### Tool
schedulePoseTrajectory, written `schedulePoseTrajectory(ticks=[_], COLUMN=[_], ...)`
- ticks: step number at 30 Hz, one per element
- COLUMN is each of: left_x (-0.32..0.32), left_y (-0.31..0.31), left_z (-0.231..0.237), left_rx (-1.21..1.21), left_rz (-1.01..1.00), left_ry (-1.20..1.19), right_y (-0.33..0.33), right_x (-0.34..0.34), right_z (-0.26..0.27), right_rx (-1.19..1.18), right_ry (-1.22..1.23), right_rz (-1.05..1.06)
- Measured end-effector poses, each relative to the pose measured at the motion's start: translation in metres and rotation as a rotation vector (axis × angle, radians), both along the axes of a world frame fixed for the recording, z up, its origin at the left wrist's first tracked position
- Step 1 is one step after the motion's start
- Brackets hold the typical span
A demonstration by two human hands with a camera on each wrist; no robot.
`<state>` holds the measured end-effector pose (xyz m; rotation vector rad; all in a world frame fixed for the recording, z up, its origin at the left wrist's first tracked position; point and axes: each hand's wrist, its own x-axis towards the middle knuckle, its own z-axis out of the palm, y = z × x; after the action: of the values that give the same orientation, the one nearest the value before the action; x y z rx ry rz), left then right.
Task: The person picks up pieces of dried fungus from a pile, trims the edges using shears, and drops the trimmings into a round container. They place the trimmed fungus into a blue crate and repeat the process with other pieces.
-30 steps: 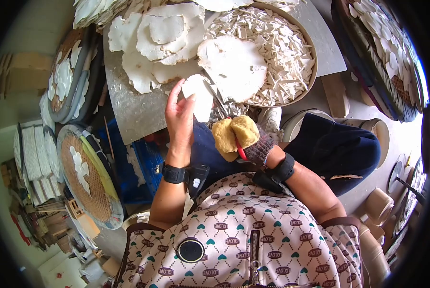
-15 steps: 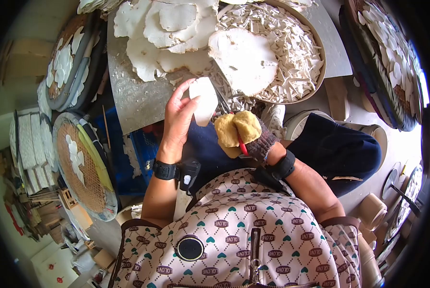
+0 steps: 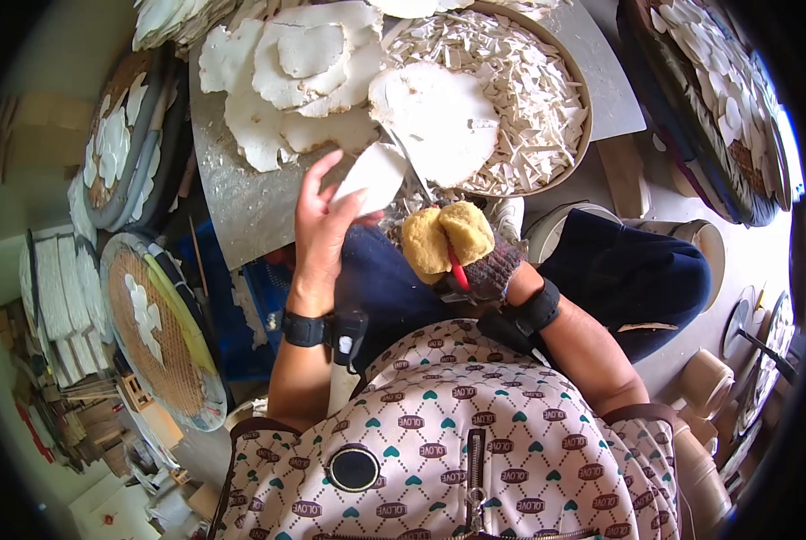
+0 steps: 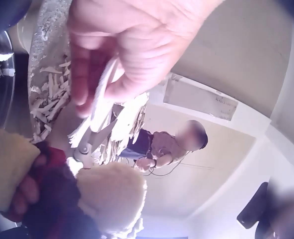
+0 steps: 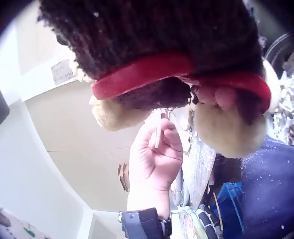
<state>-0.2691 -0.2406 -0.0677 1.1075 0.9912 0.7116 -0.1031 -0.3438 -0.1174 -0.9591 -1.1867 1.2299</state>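
In the head view my left hand pinches a thin, flat white piece between thumb and fingers; it has a pointed upper end. My right hand wears a dark knitted glove and grips red-handled scissors, whose blades point up beside the white piece. Thick yellow foam pads sit around the gloved fingers. From the left wrist view, the white piece is seen nearly edge-on, close to the scissor pivot. The red handle loops cross the glove in the right wrist view.
Large ragged white sheets lie stacked on a metal board. Beside them a round tray holds many white scraps, with one big white disc on top. Round racks stand at the left. Another person appears in the left wrist view.
My left hand has turned the white piece, so its upper end now leans right toward the blades. The right hand keeps its hold on the scissors. The head view has shifted slightly.
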Motion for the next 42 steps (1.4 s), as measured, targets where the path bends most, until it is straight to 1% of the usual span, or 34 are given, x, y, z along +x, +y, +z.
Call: schedulePoseTrajectory(ticks=[2, 3, 5, 7, 9, 12, 14, 16, 17, 20, 21, 24, 27, 29, 32, 33, 34, 35, 36, 37, 38, 40, 42], left_x=[0.006, 0.009, 0.015, 0.013, 0.009, 0.003, -0.001, -0.005, -0.008, -0.015, -0.015, -0.02, -0.024, -0.027, -0.029, -0.029, -0.027, -0.026, -0.027, -0.028, -0.03, -0.031, -0.033], left_y=[-0.004, -0.007, -0.012, -0.006, -0.002, 0.001, 0.001, 0.002, 0.006, 0.01, 0.009, 0.01, 0.011, 0.012, 0.012, 0.011, 0.009, 0.008, 0.007, 0.007, 0.007, 0.004, 0.002], left_z=[-0.013, -0.017, -0.018, -0.019, -0.019, -0.014, -0.011, -0.008, -0.009, -0.015, -0.016, -0.018, -0.012, -0.008, -0.007, -0.01, -0.014, -0.021, -0.027, -0.03, -0.032, -0.032, -0.03], left_rx=[0.095, 0.093, 0.082, 0.07, 0.07, 0.074, 0.051, 0.026, 0.016, -0.019, -0.03, -0.019, -0.019, -0.052, -0.047, 0.023, 0.038, 0.053, 0.067, 0.042, 0.031, 0.01, -0.02], left_rz=[0.15, 0.176, 0.233, 0.185, 0.162, 0.143, 0.118, 0.094, 0.076, 0.049, 0.05, 0.03, -0.005, -0.062, -0.095, -0.05, 0.047, 0.144, 0.243, 0.259, 0.255, 0.241, 0.251], left_ry=[-0.084, -0.106, -0.152, -0.126, -0.103, -0.073, -0.058, -0.058, -0.061, -0.08, -0.085, -0.074, -0.044, -0.035, -0.038, -0.046, -0.065, -0.083, -0.101, -0.101, -0.111, -0.133, -0.136], right_y=[-0.004, -0.002, -0.001, -0.005, -0.007, -0.003, -0.001, -0.004, -0.006, -0.006, -0.009, -0.01, -0.012, -0.009, -0.003, -0.007, -0.007, -0.007, -0.01, -0.01, -0.013, -0.012, -0.011], right_x=[-0.002, -0.001, -0.007, -0.008, -0.012, -0.015, -0.015, -0.013, -0.015, -0.013, -0.015, -0.017, -0.022, -0.022, -0.023, -0.02, -0.019, -0.02, -0.019, -0.019, -0.018, -0.021, -0.022], right_z=[0.008, -0.006, -0.015, -0.01, -0.016, -0.024, -0.02, -0.009, -0.004, -0.011, -0.01, -0.012, -0.014, -0.023, -0.026, -0.02, -0.009, -0.012, -0.018, -0.019, -0.018, -0.024, -0.032], right_rx=[-0.079, -0.192, -0.087, -0.17, -0.127, 0.011, -0.017, -0.2, -0.384, 0.071, -0.15, -0.259, -0.191, -0.19, -0.219, -0.326, -0.434, -0.438, -0.386, -0.331, -0.265, -0.241, -0.3], right_ry=[0.122, 0.233, 0.093, 0.295, 0.211, -0.015, 0.03, 0.307, 0.581, -0.286, -0.038, 0.171, 0.214, 0.207, 0.17, 0.333, 0.495, 0.384, 0.254, 0.126, -0.109, 0.009, 0.256], right_rz=[-0.002, 0.092, 0.04, 0.099, 0.058, 0.043, 0.088, 0.169, 0.202, 0.085, 0.084, 0.136, 0.1, 0.144, 0.135, 0.153, 0.172, 0.155, 0.179, 0.198, 0.193, 0.173, 0.191])
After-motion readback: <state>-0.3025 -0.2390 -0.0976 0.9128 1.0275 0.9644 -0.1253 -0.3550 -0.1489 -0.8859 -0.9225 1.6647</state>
